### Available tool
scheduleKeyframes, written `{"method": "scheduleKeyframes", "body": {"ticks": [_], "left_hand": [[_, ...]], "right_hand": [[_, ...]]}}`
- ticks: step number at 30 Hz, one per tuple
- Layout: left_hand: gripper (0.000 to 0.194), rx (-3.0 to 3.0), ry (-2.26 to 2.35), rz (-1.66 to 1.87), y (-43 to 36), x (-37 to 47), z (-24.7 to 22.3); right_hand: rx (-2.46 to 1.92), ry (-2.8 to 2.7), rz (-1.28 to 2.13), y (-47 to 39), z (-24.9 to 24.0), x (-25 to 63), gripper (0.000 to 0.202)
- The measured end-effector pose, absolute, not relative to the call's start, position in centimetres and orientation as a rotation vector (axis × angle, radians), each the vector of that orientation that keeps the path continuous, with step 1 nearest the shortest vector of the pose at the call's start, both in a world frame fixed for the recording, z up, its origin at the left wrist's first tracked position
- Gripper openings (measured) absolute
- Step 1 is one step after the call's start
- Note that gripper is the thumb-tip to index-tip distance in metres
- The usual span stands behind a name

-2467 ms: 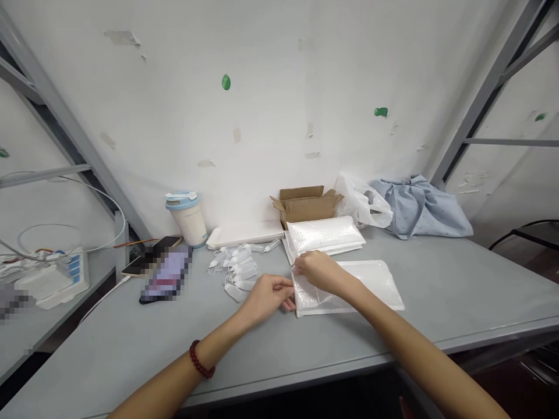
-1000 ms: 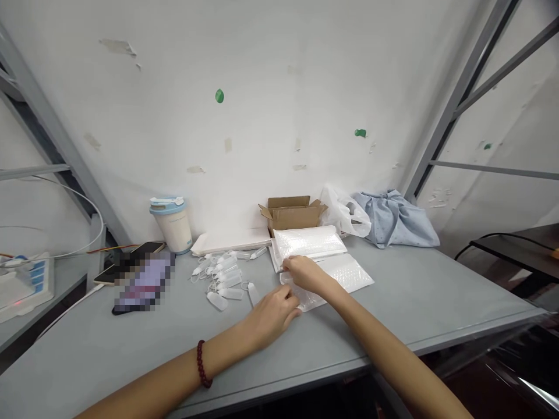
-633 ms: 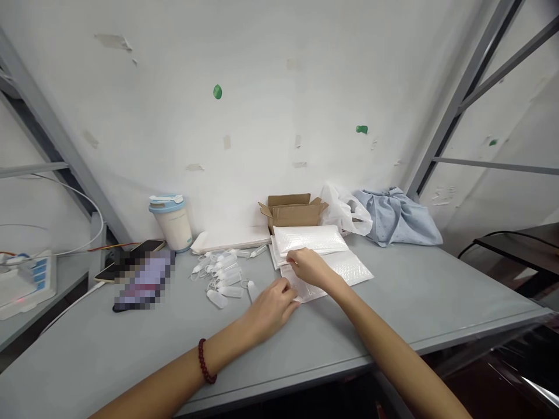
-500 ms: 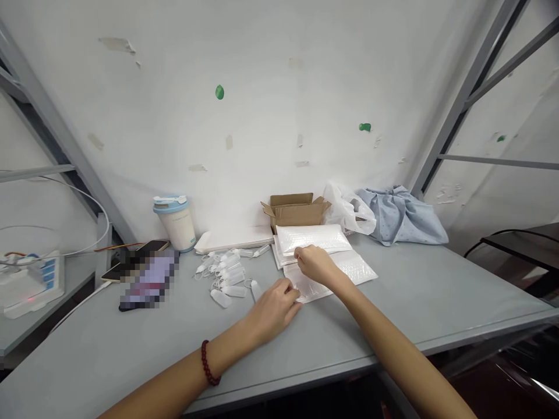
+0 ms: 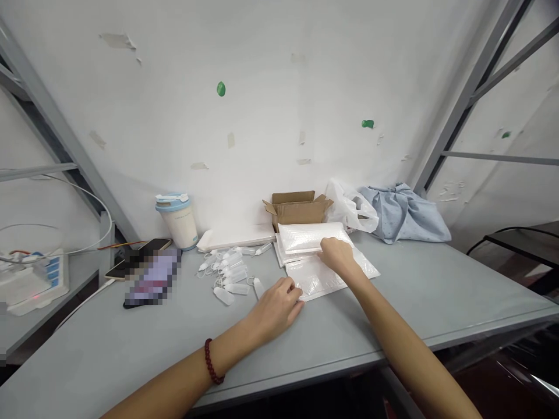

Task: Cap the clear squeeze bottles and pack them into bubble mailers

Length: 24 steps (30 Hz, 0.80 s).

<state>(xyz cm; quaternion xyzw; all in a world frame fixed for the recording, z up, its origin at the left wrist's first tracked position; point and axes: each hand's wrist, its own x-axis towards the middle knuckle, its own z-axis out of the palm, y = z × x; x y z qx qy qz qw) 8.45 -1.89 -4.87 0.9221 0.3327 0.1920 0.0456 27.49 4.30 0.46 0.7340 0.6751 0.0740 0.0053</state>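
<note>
A white bubble mailer (image 5: 312,278) lies flat on the grey table in front of me, overlapping other white bubble mailers (image 5: 310,235) behind it. My left hand (image 5: 279,304), a dark red bead bracelet on its wrist, has its fingers curled over the near left corner of the front mailer. My right hand (image 5: 338,256) is closed, its fingertips at the far edge of that mailer. Whatever those fingers may pinch is hidden. Left of the mailers lies a loose pile of small translucent white pieces with thin loops (image 5: 231,270); one piece (image 5: 257,286) lies close to my left hand.
An open cardboard box (image 5: 299,212) stands by the wall, beside a white plastic bag (image 5: 349,209) and a blue cloth bundle (image 5: 406,215). Leftward are a white stack (image 5: 238,237), a lidded cup (image 5: 178,224), a phone (image 5: 137,259) and a power strip (image 5: 43,279).
My right hand has slid to the right along the front mailer's far edge. My left hand keeps its place at the corner, and the mailers lie as before.
</note>
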Motion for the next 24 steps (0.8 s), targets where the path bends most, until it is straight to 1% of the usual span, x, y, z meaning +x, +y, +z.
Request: {"method": "scheduleKeyframes", "body": {"ticks": [15, 19, 22, 24], "left_hand": [[0.013, 2.839, 1.041, 0.575, -2.3, 8.5, -4.6], [0.014, 2.790, 1.077, 0.654, -1.7, 8.0, -3.8], [0.019, 2.734, 1.258, 0.738, 1.3, 6.2, -2.1], [0.021, 2.680, 1.525, 0.692, 4.3, 4.4, -0.7]], "right_hand": [[2.408, 2.086, 0.311, 4.7, 0.5, 27.8, 0.019], [2.437, 2.104, 0.317, 4.5, 0.7, 27.9, 0.019], [2.451, 2.117, 0.308, 4.3, 1.0, 27.9, 0.019], [2.447, 2.130, 0.304, 4.2, 1.1, 27.8, 0.019]]}}
